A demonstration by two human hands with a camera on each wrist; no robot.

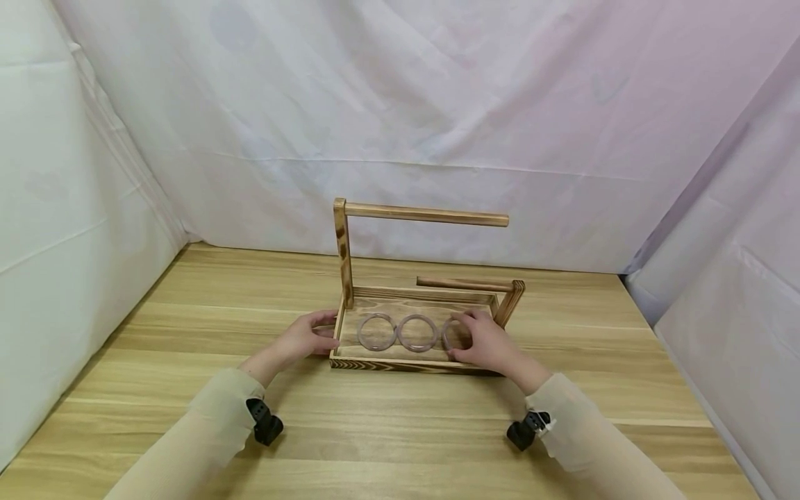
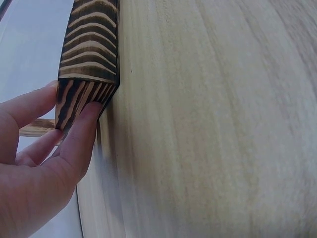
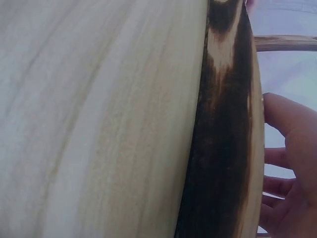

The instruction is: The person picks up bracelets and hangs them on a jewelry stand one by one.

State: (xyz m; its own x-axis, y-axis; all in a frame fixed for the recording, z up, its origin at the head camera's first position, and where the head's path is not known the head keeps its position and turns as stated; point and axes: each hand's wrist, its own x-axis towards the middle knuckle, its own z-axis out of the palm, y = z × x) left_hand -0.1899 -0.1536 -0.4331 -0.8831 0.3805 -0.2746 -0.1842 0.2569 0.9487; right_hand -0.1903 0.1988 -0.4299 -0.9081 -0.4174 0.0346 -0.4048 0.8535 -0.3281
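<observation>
A wooden rack (image 1: pixel 387 364) with a shallow tray base stands on the table. Three pale translucent bangles lie in a row in its tray: the left bangle (image 1: pixel 378 348), the middle bangle (image 1: pixel 417 349) and the right bangle (image 1: pixel 444 335). My right hand (image 1: pixel 490 340) grips the right bangle, fingers at its far edge and thumb at its near edge, hiding its right part. My left hand (image 1: pixel 303 337) touches the rack's left end with thumb and fingers extended. In the left wrist view, the thumb (image 2: pixel 88 116) rests against the striped end face.
A tall left post (image 1: pixel 343 257) carries a high bar (image 1: pixel 431 214) reaching right. From a shorter right post (image 1: pixel 511 302), a low bar (image 1: pixel 465 283) reaches left. Pale cloth (image 1: pixel 412 125) hangs behind and at both sides of the wood-grain table (image 1: pixel 387 430).
</observation>
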